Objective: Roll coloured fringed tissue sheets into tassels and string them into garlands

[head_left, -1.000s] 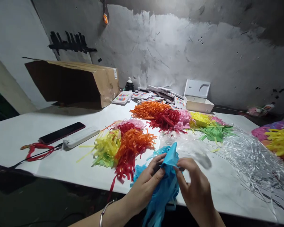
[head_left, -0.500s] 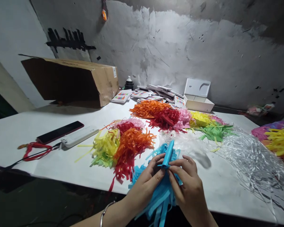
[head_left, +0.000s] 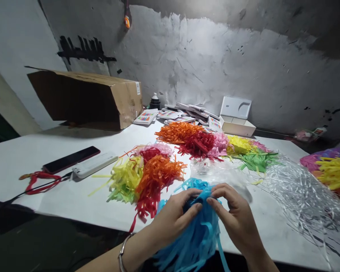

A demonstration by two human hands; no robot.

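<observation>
At the table's front edge, a blue tissue-paper tassel (head_left: 197, 241) hangs from my two hands, its cut strips fanning downward. My left hand (head_left: 180, 213) pinches the gathered top from the left. Thumb and fingers of my right hand (head_left: 232, 211) grip the same top from the right. More blue fringe (head_left: 194, 184) lies on the table just behind my fingers. To the left rest orange tassels (head_left: 155, 172), with yellow tassels (head_left: 127, 175) and a red tassel (head_left: 147, 200) beside them.
Across the table (head_left: 73, 200) lie a phone (head_left: 71, 159), a white power bank (head_left: 95, 166) and silver strings (head_left: 303, 192). A row of coloured tassels (head_left: 197, 143) stretches behind. Farther back are a cardboard box (head_left: 127, 100), flat packs (head_left: 147, 116) and an open white box (head_left: 238, 122). Clear plastic (head_left: 226, 175) lies behind my right hand.
The upright rolled blue top between my fingers is no longer standing up; it is folded down in my grip. The blue strips now hang spread wider, and my right hand has shifted slightly right.
</observation>
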